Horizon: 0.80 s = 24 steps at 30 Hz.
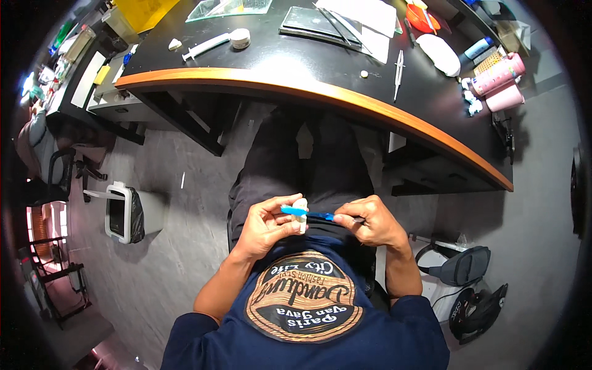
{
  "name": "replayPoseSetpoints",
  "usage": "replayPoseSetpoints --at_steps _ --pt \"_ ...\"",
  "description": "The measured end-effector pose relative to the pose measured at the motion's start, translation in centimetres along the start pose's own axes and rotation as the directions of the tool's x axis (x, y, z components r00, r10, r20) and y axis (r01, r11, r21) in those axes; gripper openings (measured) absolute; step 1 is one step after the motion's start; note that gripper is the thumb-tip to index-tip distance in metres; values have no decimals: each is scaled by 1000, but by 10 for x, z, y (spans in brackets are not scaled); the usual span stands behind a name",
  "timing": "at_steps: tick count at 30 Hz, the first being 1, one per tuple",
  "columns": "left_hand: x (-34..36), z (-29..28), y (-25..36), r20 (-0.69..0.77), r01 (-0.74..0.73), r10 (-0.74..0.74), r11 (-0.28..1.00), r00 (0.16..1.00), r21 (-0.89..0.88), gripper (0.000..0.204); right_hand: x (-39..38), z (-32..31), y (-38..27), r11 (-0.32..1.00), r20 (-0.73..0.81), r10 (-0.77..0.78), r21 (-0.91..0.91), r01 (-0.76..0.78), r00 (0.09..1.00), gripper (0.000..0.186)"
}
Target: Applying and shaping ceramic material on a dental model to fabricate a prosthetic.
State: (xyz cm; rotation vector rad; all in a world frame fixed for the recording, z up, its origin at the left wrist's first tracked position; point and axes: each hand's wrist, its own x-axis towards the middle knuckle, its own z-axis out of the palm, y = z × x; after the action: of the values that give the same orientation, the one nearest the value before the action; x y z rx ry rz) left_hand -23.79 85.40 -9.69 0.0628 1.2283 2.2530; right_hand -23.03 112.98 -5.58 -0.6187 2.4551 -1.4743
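Over my lap, my left hand [266,227] pinches a small pale, whitish piece [300,221] between thumb and fingers. Its exact kind is too small to make out. My right hand [374,222] is closed around the dark end of a slim blue tool [317,216]. The tool's wider bright-blue end lies across the pale piece, near my left fingertips. Whether that end presses on the piece or only passes in front of it, I cannot tell.
Ahead stands a black desk with an orange front edge [246,75]. On it lie a syringe [206,47], a white jar [240,39], a flat black device [317,28], tweezers [399,75] and a pink bottle [501,73]. A lined bin [126,213] stands left; a dark bag [464,265] is at right.
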Motion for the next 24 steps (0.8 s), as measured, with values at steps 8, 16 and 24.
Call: replayPoseSetpoints --at_steps 8,16,24 --pt "-6 -11 6 -26 -32 32 999 999 23 59 -8 -9 2 1000 -61 30 -8 -31 998 10" --pt "-7 -12 10 -72 -81 76 995 994 -61 60 -10 -10 6 997 -63 81 3 -81 995 9" --pt "-3 -15 19 -49 -110 107 992 993 -66 61 -6 -2 2 1000 -181 -20 16 23 983 12"
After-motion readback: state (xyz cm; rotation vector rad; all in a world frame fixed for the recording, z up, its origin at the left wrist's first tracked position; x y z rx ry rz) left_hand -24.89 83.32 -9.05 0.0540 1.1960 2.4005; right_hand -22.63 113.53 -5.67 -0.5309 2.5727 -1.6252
